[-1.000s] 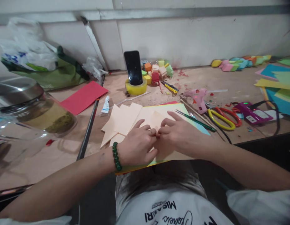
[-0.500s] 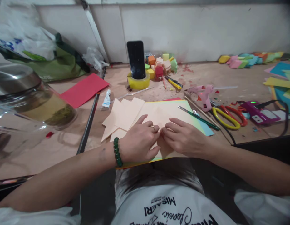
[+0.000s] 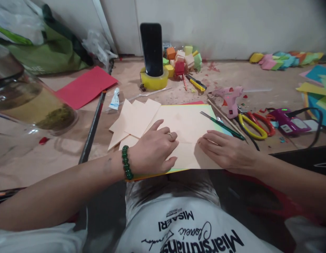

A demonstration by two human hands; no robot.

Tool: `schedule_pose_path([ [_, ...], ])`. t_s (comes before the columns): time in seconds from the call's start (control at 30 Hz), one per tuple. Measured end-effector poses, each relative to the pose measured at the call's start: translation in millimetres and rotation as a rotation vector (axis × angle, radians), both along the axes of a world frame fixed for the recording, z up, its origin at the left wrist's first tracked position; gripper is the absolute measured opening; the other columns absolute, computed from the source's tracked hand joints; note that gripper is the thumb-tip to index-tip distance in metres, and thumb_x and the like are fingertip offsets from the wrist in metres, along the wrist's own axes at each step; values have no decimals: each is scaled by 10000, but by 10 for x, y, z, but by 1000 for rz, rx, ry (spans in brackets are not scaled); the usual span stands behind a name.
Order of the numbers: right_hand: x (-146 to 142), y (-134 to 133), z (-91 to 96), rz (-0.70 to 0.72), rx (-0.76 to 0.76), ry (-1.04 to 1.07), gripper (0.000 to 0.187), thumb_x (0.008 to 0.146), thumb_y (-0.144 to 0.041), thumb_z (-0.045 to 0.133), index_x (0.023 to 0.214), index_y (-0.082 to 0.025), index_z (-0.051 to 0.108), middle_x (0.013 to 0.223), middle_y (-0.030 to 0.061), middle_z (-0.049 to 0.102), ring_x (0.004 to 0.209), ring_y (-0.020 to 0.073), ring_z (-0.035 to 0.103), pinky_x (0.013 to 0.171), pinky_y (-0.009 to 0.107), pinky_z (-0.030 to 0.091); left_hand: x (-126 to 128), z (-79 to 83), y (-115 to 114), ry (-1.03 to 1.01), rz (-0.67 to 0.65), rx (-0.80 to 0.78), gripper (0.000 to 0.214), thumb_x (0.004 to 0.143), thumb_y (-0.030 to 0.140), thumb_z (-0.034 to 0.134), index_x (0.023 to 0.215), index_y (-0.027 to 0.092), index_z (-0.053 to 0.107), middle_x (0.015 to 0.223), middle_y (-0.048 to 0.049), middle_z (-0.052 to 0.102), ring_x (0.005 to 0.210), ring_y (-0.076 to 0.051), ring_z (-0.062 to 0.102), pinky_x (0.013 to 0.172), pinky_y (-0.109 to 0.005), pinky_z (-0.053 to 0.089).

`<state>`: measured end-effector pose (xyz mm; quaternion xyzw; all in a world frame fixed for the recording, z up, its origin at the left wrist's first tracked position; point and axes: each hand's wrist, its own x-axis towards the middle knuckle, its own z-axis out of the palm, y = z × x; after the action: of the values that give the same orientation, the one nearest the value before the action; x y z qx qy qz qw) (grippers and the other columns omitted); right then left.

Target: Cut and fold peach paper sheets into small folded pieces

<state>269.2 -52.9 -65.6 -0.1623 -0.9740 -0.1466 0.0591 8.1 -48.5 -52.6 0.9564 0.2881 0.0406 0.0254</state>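
Note:
A pale peach sheet of paper (image 3: 187,154) with a faint crosswise crease lies at the table's front edge, on a stack of coloured paper. My left hand (image 3: 155,150), with a green bead bracelet and a ring, presses on its left part, fingers slightly bent and apart. On the sheet's right part rests my right hand (image 3: 224,149), fingers stretched out and lying along the paper. Several cut peach paper pieces (image 3: 138,119) overlap beyond my left hand. A green pen-like tool (image 3: 226,128) lies just past my right hand.
A pink glue gun (image 3: 230,100), yellow-handled scissors (image 3: 253,128) and a purple power socket (image 3: 289,121) are on the right. A phone (image 3: 152,49) stands in a yellow tape roll (image 3: 154,80) at the back. Left are red paper (image 3: 86,88) and a glass jug (image 3: 47,102).
My right hand has slid right along the sheet, away from my left hand, and its fingers have straightened. A crease now shows between the hands. The camera view has tilted down slightly.

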Motion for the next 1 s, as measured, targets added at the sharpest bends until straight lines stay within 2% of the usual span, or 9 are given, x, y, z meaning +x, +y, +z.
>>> schedule_pose_path([
  [0.17,234,-90,-73,-67,28,111,384,942,-44,348,919,-136,720,938,149,718,940,260,566,851,455,529,7,3,-10,5,7,3,224,850,342,545,825,156,667,910,-80,699,902,-253,606,1083,-550,284],
  [0.33,272,-124,-172,-160,-7,149,366,928,-41,369,932,-143,721,938,137,710,950,255,580,815,440,540,-27,29,-60,-8,21,52,200,847,334,559,843,163,662,875,-76,706,896,-258,610,1083,-571,285],
  [0.53,282,-107,-200,-151,12,123,296,895,-27,443,889,-144,714,928,126,697,938,250,577,781,409,536,-259,53,-209,37,154,119,192,842,324,571,820,154,659,843,-90,694,903,-279,627,1098,-581,296],
  [0.7,313,-93,-258,-166,-13,170,284,910,-37,441,921,-149,701,954,115,700,955,243,581,780,388,539,-451,-48,-362,-77,284,149,220,854,284,535,972,169,681,938,-102,713,926,-296,634,1049,-609,337],
  [0.83,313,-87,-277,-173,1,203,296,898,-11,435,944,-145,694,957,106,708,929,222,604,786,358,554,-459,-92,-427,-78,345,185,221,861,275,525,981,170,679,967,-114,712,945,-295,633,1029,-587,363],
  [1.0,301,-104,-281,-154,32,282,317,860,19,441,965,-123,705,946,112,734,885,213,633,764,335,581,-423,-91,-470,-13,388,235,198,877,278,514,912,148,659,907,-124,694,923,-299,626,1009,-567,386],
])
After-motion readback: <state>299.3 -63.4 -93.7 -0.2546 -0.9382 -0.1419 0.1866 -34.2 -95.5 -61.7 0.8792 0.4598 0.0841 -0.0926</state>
